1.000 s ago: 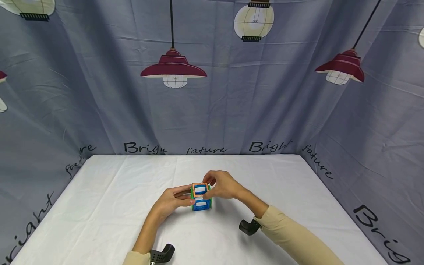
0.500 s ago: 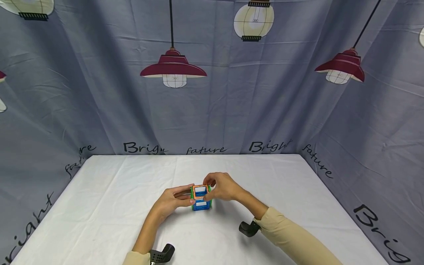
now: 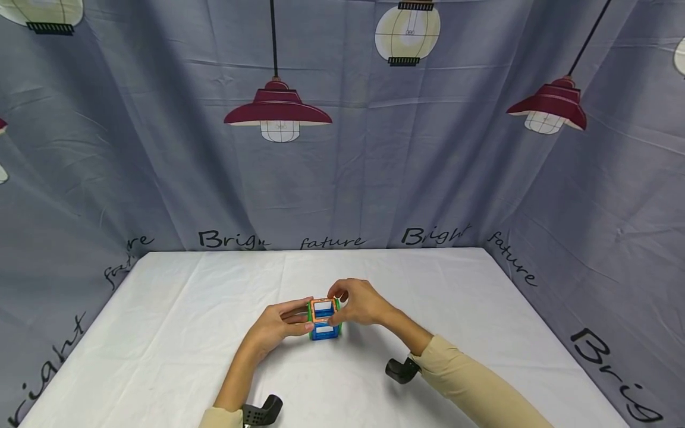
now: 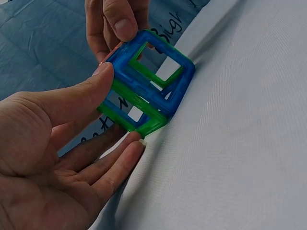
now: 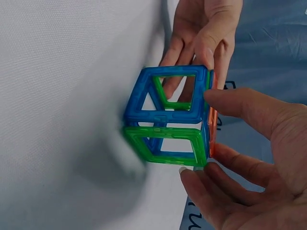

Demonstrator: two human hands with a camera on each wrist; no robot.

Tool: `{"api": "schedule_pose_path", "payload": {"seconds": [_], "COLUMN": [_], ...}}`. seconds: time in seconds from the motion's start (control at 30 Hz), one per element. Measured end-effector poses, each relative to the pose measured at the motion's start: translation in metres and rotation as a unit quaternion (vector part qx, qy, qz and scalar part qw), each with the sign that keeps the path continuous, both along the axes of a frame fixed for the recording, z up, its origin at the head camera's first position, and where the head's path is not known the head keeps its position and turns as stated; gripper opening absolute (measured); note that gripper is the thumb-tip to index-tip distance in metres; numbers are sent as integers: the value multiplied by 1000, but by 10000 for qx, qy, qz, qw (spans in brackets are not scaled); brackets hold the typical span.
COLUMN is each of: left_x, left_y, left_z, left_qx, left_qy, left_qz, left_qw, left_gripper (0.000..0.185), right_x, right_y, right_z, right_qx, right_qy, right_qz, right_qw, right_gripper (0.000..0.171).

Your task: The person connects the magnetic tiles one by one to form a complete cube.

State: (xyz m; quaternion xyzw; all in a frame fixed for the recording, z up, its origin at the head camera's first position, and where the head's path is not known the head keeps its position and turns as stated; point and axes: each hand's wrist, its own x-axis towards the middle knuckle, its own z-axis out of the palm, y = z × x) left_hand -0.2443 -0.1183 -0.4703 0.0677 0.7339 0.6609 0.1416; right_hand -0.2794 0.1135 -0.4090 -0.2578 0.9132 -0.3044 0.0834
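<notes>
A cube of magnetic tiles (image 3: 324, 335) stands on the white table, blue toward me with green tiles (image 5: 165, 131) on its sides. An orange magnetic tile (image 5: 213, 120) lies across its top. My left hand (image 3: 269, 328) holds the cube's left side, thumb at the front upper edge and fingers along the green tile. From the right, my right hand (image 3: 361, 302) pinches the orange tile between the thumb at the near edge and fingers at the far edge. The wrist views show the cube's open-centred frames; its back is partly hidden.
White cloth covers the table (image 3: 176, 333) around the cube. Behind and beside it hangs a grey-blue curtain (image 3: 342, 178) printed with lamps and lettering. A black wrist device (image 3: 402, 370) sits by the right cuff, another black device (image 3: 263, 410) by the left.
The orange tile and my right hand have lowered slightly onto the cube's top since a second ago. Over the last half second both hands look almost still.
</notes>
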Motion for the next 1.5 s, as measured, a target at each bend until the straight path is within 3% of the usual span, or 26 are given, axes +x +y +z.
{"api": "schedule_pose_path", "payload": {"seconds": [0.67,0.93,1.1,1.27,1.37,1.5], "left_x": [2,6,6,7,7,7], "left_y": [2,5,4,4,7,12], "left_z": [2,8,10,12,12,11], "left_qx": [-214,-422,-197,207,133,73], "left_qy": [30,-26,-205,-514,-563,-508], "left_qz": [64,125,253,506,598,579], "left_qw": [9997,9990,9993,9972,9965,9970], "left_gripper": [65,70,62,50,47,47], "right_x": [4,7,10,16,20,23], "right_y": [1,11,14,14,13,13], "right_z": [-4,-7,-13,-18,-20,-22], "right_qx": [-270,-415,-852,-1240,-1373,-1323], "right_qy": [-347,-365,-862,-1635,-2101,-2260], "right_qz": [-310,-679,-1117,-1329,-1322,-1327], "right_qw": [9986,9962,9863,9697,9589,9559], "right_gripper": [57,62,50,32,32,35]}}
